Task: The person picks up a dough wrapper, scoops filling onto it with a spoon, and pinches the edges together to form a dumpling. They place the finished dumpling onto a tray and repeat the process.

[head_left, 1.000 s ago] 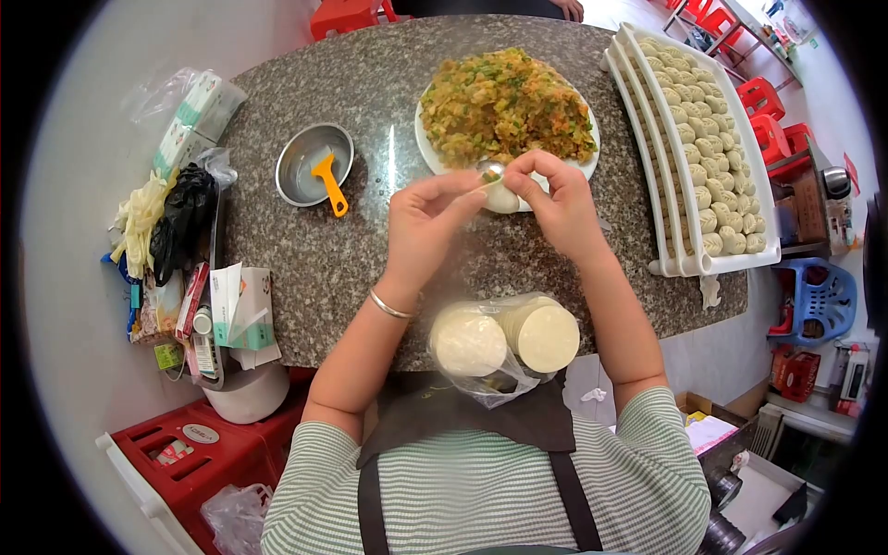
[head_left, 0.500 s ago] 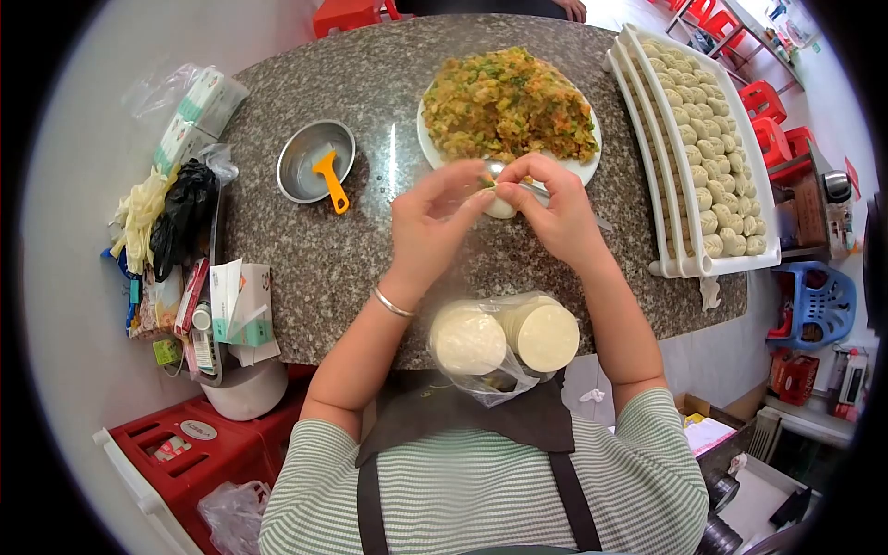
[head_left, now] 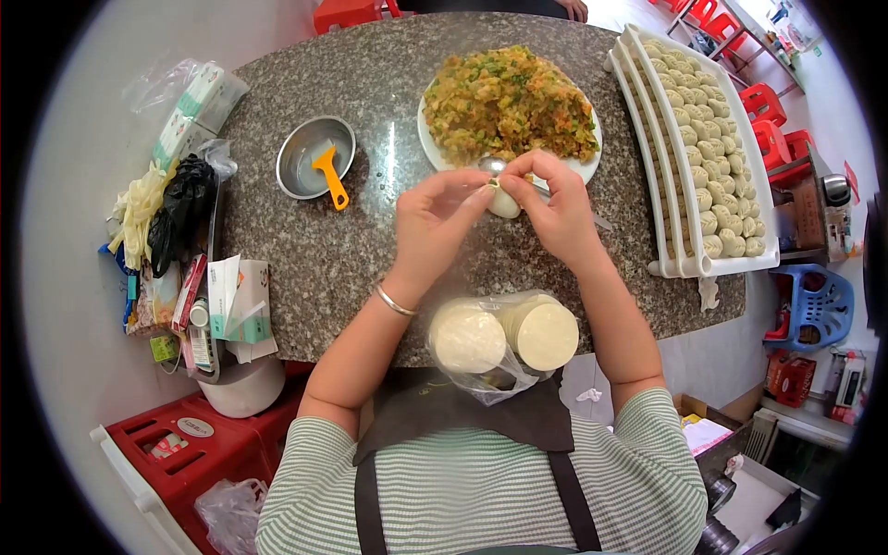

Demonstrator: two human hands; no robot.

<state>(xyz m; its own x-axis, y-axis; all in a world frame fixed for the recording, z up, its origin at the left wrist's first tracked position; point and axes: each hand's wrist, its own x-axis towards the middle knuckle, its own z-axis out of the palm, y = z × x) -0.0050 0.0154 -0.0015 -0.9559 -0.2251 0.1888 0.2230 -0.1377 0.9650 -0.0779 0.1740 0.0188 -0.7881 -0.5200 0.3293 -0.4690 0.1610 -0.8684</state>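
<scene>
Between left hand (head_left: 431, 215) and right hand (head_left: 561, 211): pinched dumpling (head_left: 504, 204).

On the left, a black plastic bag (head_left: 182, 205) is near a white and green tissue box (head_left: 253, 294). Red stools (head_left: 761, 104) stand on the right.

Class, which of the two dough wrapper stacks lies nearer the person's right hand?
The right wrapper stack, closest to the right hand; the other stack lies farther left, nearer the left hand.
</scene>
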